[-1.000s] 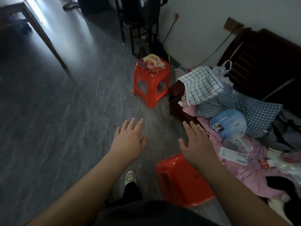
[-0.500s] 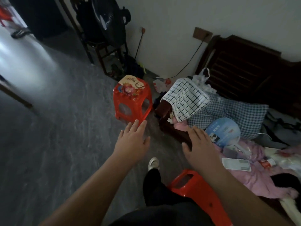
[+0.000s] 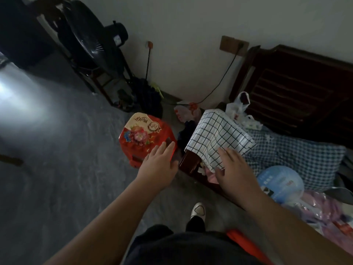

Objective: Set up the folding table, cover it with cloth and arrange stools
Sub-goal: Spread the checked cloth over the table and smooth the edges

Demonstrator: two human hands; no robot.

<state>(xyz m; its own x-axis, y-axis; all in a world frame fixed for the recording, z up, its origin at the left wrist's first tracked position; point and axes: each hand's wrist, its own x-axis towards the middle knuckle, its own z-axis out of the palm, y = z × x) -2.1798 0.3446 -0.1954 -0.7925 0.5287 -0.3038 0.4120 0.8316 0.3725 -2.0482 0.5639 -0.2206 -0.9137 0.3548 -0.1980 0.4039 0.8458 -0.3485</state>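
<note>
Checked cloth point(image 3: 217, 134) lies folded on the wooden bed frame point(image 3: 188, 162), beside the red stool point(image 3: 141, 136). The right hand point(image 3: 235, 175) is over its near edge with straight, spread fingers, and the left hand point(image 3: 158, 169) hovers open by the stool.

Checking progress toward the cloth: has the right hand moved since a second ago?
Yes. The right hand has moved forward to the white grid cloth: it now overlaps the cloth's near edge, where before it was well short of it.

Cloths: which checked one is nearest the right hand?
The white cloth with thin black lines, beside the right hand; the blue cloth lies farther off.
</note>
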